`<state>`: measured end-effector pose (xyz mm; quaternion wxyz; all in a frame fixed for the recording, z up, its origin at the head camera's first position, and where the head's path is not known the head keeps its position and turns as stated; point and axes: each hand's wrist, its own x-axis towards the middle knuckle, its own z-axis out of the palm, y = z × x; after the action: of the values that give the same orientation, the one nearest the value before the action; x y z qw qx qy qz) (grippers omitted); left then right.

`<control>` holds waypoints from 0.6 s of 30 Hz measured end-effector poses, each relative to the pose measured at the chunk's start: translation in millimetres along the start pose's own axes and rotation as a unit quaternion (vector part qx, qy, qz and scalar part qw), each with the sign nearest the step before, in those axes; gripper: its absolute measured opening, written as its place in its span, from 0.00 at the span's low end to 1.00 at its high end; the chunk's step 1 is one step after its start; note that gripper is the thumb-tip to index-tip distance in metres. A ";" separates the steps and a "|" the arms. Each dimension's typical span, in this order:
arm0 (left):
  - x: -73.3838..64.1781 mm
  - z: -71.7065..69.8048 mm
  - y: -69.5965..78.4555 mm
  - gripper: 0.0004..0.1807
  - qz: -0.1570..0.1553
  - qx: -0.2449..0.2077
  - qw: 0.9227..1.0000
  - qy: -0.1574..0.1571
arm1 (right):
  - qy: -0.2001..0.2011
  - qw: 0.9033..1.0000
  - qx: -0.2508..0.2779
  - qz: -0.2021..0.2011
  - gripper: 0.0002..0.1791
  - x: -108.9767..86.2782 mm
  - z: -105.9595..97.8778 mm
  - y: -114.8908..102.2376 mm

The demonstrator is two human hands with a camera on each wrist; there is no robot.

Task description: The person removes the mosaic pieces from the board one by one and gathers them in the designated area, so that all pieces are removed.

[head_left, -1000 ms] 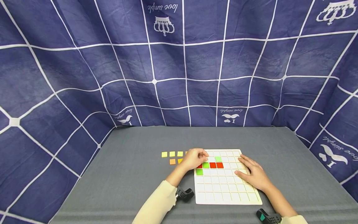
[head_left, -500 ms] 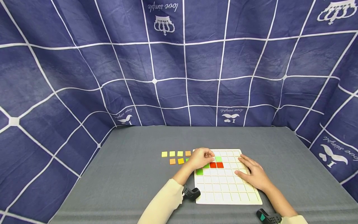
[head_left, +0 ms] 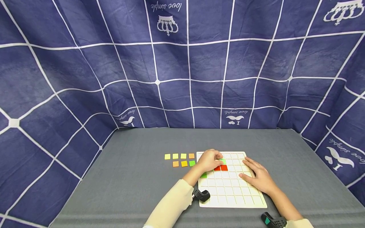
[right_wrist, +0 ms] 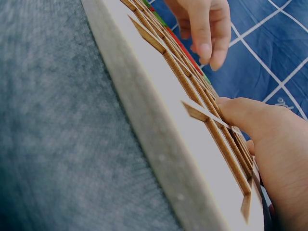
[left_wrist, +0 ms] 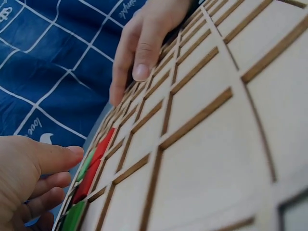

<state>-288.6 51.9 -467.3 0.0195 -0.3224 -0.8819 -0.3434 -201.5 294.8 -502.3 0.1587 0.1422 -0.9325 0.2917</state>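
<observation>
My left hand (head_left: 209, 161) is over the far left part of a pale wooden grid board (head_left: 226, 191). Its thumb and index fingertip are beside a light green square tile (head_left: 223, 161); no tile shows between them in either wrist view. Two red tiles (head_left: 224, 167) lie in the row below, one partly covered by the hand. A darker green tile (head_left: 203, 175) sits near the board's left edge. My right hand (head_left: 259, 180) rests on the board's right side, fingers extended along the edge and thumb (right_wrist: 240, 111) on top.
Several loose tiles lie left of the board in two rows: yellow tiles (head_left: 175, 156), orange tiles (head_left: 175, 164), an amber tile (head_left: 184, 163) and a green tile (head_left: 192, 163). Grey cloth (head_left: 137, 190) covers the table. A blue curtain (head_left: 199, 63) with white lines hangs behind.
My left hand has moved right across the board, from its left edge to the light green tile, uncovering the loose orange and green tiles. The right hand stays put.
</observation>
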 end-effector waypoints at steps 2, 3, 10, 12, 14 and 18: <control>0.3 2.9 0.6 0.10 0.005 0.015 1.000 0.003 | 0.000 1.000 -0.001 0.003 0.36 -0.1 0.1 -0.1; 0.4 4.3 0.9 0.10 0.006 0.023 1.000 0.004 | -0.002 1.000 -0.001 0.005 0.36 -0.1 0.0 -0.4; 1.6 8.2 3.4 0.11 0.003 0.055 0.998 0.003 | -0.004 1.000 0.005 0.005 0.36 0.1 -0.6 -2.4; 2.8 8.4 3.7 0.11 0.001 0.054 0.999 0.001 | -0.002 1.000 0.006 0.003 0.35 0.1 -0.7 -2.7; 4.0 8.5 3.9 0.10 -0.002 0.051 0.999 -0.002 | 0.000 1.000 0.004 0.002 0.35 0.4 -0.8 -2.5; 5.8 7.7 4.5 0.11 -0.008 0.054 0.998 -0.008 | 0.000 1.000 0.001 0.005 0.35 0.9 -1.6 -2.7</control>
<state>-289.2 62.4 -469.0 0.0269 -0.3164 -0.9020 -0.2926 -201.1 293.5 -499.4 0.1566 0.1378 -0.9329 0.2937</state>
